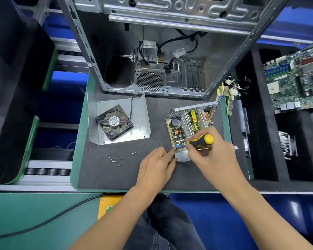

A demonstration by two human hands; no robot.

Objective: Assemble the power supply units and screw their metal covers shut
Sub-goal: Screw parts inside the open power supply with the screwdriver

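One open computer case (pixel 152 51) stands at the far edge of the bench (pixel 152 177). One metal cover (pixel 119 121) carrying one fan (pixel 114 122) lies left of the one open power supply unit (pixel 188 127); bare mat separates them. Right hand (pixel 211 150): fingers clamped on one screwdriver (pixel 201 140) over the unit's near edge. Left hand (pixel 155 165): fingers extended, touching the unit's near corner. About nine loose screws (pixel 114 159) lie left of the hands.

Open power supply (pixel 187 127) right of fan-fitted metal cover (pixel 118 120).
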